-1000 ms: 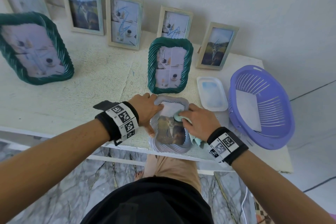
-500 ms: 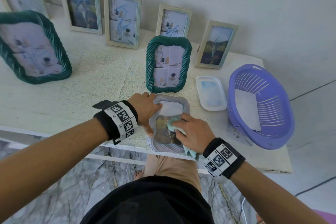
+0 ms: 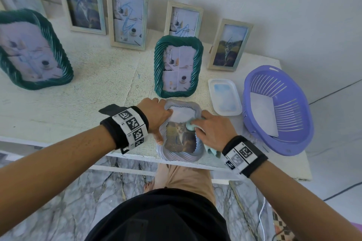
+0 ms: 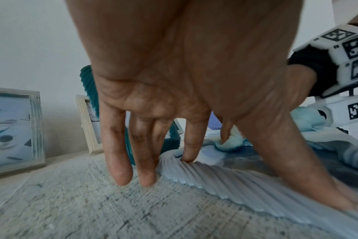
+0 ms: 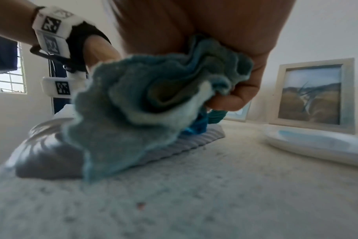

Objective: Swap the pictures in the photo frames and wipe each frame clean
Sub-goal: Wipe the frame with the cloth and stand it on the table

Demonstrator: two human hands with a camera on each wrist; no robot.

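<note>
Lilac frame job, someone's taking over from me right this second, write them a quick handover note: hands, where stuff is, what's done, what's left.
Left hand: straight fingers press the lilac frame flat at the table's front edge.
Right hand: grips the blue cloth, rubbing the frame's glass near its right side.
Elsewhere: two green frames and five wooden frames stand behind; white tray and purple basket, with a white sheet inside, sit to the right.
Done: the lilac frame holds a cat picture; wiping is under way.
Left: finish this wipe and stand it up. Several wooden frames show blue scribbles, so they probably need cleaning; which swaps remain cannot be told.
</note>
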